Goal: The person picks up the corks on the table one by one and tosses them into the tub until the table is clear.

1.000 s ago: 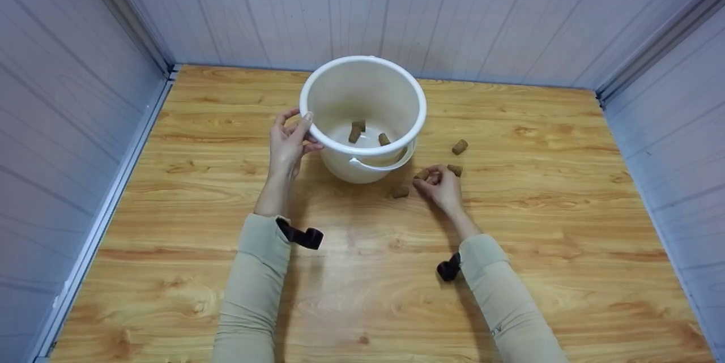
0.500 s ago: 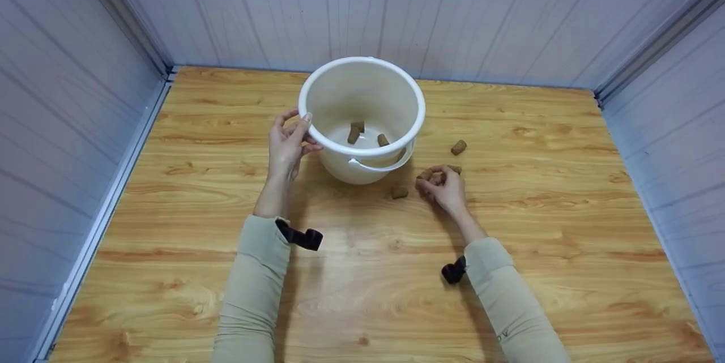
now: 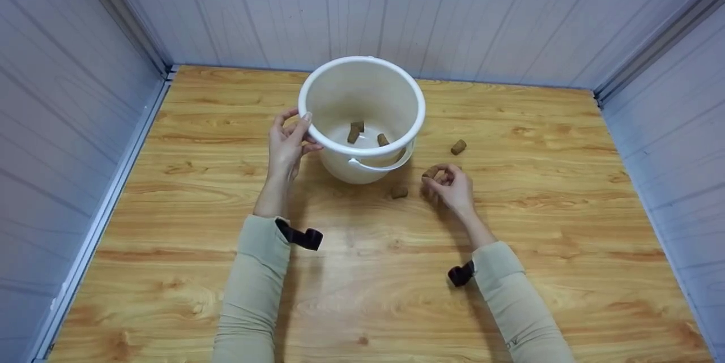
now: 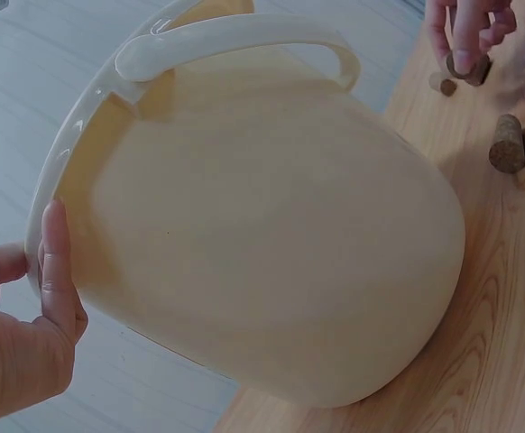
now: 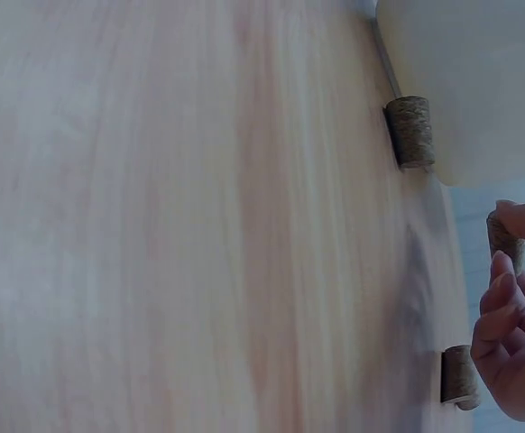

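Note:
A white bucket (image 3: 351, 173) stands upright on the wood-patterned surface, its handle (image 3: 391, 167) hanging at the front. My left hand (image 3: 285, 150) grips the rim at the left side, thumb on top and fingers below. Between thumb and index finger of my right hand (image 3: 457, 190) a brown cork (image 3: 430, 173) is pinched, clear of the surface in the right wrist view. Several corks (image 3: 353, 135) lie on the bucket's bottom. One cork (image 3: 399, 192) rests just in front of the bucket. Another cork (image 5: 459, 376), mostly hidden in the head view, lies by the right hand.
A further cork (image 3: 459, 147) lies right of the bucket, beyond my right hand. Pale panel walls (image 3: 481, 17) close off the back and both sides of the wooden surface (image 3: 362, 295).
My right hand has shifted slightly right with the cork pinched in it, covering most of the cork behind it. The left hand and bucket have hardly moved.

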`<action>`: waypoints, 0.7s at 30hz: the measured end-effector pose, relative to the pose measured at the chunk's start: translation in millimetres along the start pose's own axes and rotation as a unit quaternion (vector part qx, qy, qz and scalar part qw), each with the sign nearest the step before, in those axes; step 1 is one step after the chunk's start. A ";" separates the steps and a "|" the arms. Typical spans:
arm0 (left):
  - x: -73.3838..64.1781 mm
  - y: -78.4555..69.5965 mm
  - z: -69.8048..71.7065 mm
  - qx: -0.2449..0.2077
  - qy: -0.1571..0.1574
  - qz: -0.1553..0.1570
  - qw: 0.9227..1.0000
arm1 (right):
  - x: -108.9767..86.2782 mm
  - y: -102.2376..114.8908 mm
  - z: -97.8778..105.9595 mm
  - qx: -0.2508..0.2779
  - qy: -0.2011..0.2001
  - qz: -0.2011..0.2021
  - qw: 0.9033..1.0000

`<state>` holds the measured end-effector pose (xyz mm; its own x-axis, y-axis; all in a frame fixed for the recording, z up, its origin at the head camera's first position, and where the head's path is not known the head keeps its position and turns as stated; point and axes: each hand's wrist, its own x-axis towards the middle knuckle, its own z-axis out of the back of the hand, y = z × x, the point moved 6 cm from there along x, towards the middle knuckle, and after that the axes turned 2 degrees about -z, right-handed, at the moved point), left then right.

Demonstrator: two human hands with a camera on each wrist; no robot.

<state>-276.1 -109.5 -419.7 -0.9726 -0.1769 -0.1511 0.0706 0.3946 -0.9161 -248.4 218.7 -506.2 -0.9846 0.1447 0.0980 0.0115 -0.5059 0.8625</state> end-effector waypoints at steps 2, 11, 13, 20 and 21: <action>-0.1 -0.2 -0.1 0.000 0.002 0.000 1.000 | -0.8 3.2 2.7 0.004 -0.005 0.006 1.000; -1.3 -1.5 -0.2 -0.011 0.016 -0.027 0.999 | -3.0 24.6 12.7 0.038 0.000 0.018 0.999; -1.0 -1.4 0.0 -0.011 0.015 -0.027 0.999 | -2.9 30.3 14.3 0.042 -0.001 0.020 0.999; -0.5 -1.3 -0.1 -0.011 0.011 -0.019 1.000 | -9.3 63.0 22.8 0.063 0.005 0.032 0.998; -0.5 -1.2 -0.3 -0.010 0.010 -0.018 1.000 | -11.4 70.0 24.5 0.067 0.007 0.036 0.997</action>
<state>-275.7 -109.6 -418.4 -0.9788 -0.1723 -0.1107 0.0317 0.4065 -0.9131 -232.0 202.5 -434.8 -0.9828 0.0999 0.1554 0.1039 -0.3964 0.9122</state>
